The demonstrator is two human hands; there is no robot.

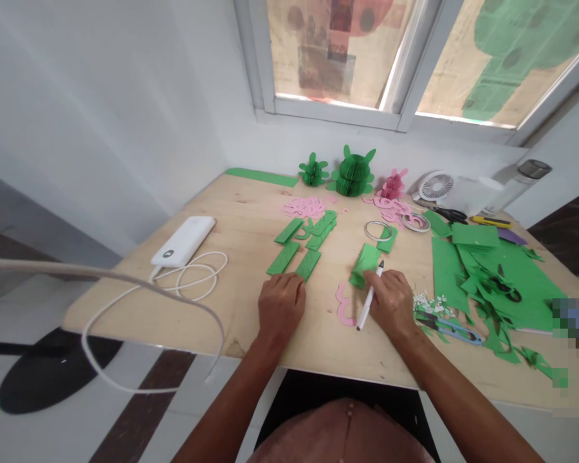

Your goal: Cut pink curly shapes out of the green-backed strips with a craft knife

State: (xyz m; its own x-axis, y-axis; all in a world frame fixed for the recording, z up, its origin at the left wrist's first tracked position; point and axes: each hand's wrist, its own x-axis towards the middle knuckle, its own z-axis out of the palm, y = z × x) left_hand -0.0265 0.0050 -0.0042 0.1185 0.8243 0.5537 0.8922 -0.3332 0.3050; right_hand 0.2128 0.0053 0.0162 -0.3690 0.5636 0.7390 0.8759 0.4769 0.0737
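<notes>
My right hand holds a white pen and has its fingertips on a green paper piece. The pen's dark tip points up and away. My left hand rests closed on the table beside green paper strips; whatever its fingers may hold is hidden. Between my hands lies a pink curved paper cutout. Beyond the green piece is a tape ring partly over another green piece. Pink cutouts are piled farther back.
Green paper scraps, scissors with blue handles and a yellow cutter lie right. Along the wall stand green paper figures, a small fan and a bottle. A white power bank with looped cable sits left.
</notes>
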